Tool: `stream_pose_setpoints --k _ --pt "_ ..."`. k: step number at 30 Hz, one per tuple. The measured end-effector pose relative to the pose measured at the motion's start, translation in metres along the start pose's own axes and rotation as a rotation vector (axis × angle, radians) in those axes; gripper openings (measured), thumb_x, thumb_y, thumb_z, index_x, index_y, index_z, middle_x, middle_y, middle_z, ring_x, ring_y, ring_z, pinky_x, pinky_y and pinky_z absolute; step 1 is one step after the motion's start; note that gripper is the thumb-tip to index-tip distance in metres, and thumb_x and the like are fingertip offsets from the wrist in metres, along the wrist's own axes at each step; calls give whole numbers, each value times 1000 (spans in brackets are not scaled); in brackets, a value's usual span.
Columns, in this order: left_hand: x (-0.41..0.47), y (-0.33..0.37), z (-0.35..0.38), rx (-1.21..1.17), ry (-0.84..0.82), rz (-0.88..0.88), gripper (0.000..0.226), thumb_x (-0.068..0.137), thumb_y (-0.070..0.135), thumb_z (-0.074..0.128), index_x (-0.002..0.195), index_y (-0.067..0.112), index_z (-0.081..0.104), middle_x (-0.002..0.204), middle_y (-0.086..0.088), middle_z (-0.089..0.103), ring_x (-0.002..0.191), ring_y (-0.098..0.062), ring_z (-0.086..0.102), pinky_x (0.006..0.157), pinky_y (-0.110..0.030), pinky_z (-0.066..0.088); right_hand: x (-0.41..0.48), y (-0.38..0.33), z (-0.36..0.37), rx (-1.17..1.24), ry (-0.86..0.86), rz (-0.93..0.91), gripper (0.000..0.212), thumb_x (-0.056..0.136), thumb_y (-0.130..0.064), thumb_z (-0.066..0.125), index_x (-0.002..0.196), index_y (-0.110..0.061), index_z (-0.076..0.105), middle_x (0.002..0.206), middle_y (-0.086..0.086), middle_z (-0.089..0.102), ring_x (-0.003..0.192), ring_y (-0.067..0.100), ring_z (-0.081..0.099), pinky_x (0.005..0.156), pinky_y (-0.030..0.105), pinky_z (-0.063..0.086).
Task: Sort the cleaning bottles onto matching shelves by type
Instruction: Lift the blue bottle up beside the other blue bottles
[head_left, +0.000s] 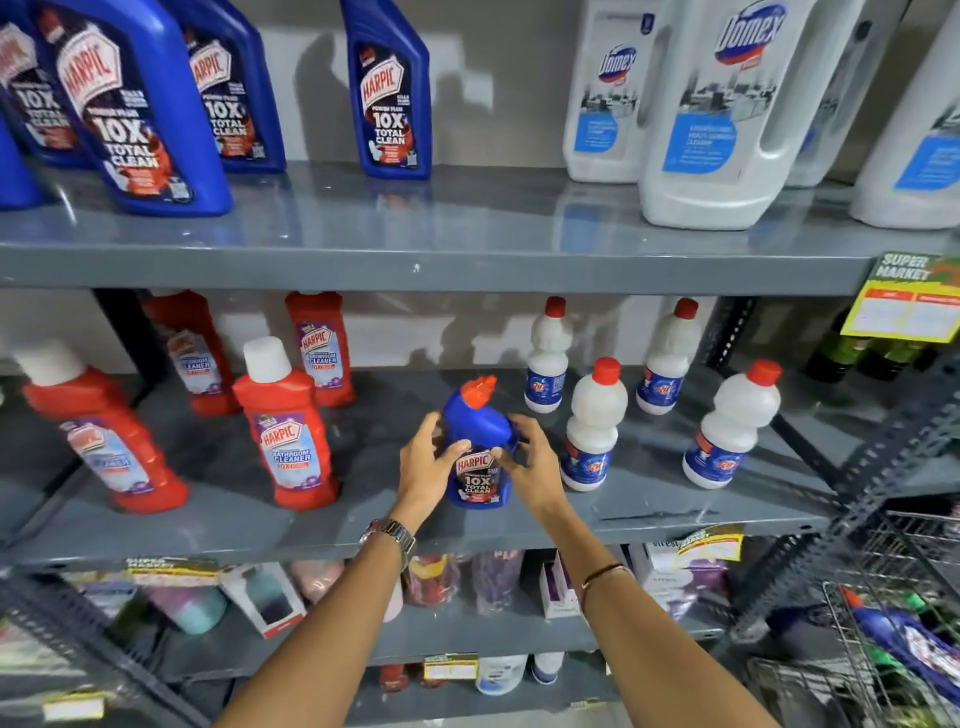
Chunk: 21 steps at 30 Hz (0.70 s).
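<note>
A small blue Harpic bottle (479, 447) with an orange-red cap stands on the middle grey shelf (363, 525). My left hand (423, 467) grips its left side and my right hand (530, 462) grips its right side. Red Harpic bathroom cleaner bottles (288, 436) stand to the left on the same shelf. White bottles with red caps (592, 426) stand to the right. On the upper shelf (415, 260), large blue Harpic bottles (140, 109) stand at the left and big white Domex jugs (722, 114) at the right.
A wire basket (893, 649) at the lower right holds more bottles. Lower shelves carry mixed boxed and bottled goods. Yellow price tags (909, 296) hang from shelf edges. A dark slotted metal upright (852, 499) runs diagonally at the right.
</note>
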<state>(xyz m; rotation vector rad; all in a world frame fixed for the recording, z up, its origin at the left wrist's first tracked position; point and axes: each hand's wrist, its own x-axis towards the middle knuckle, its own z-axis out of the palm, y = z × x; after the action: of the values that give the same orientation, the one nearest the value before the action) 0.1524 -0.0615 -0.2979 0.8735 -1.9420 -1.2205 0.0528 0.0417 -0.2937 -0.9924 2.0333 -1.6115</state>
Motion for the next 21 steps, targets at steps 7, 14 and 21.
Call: stream_pose_setpoints --k 7,14,21 --pt "-23 4 -29 -65 -31 141 29 79 14 71 100 28 59 92 10 68 85 0 64 73 -5 46 -37 -13 1 62 51 -101 42 86 -9 63 125 -15 48 125 2 56 112 18 57 101 44 47" --pt "-54 70 -92 -116 -2 342 47 75 34 72 119 37 54 111 10 68 100 -5 64 87 -26 51 -81 -86 8 282 171 -275 42 82 -22 69 122 -25 55 120 1 62 110 16 61 95 44 51" --pt "-52 202 -174 -170 39 566 37 68 50 73 102 50 58 87 31 67 83 4 66 64 -15 53 -75 -227 -20 311 170 -573 42 75 -25 70 116 -23 62 112 0 69 96 14 65 81 31 57"
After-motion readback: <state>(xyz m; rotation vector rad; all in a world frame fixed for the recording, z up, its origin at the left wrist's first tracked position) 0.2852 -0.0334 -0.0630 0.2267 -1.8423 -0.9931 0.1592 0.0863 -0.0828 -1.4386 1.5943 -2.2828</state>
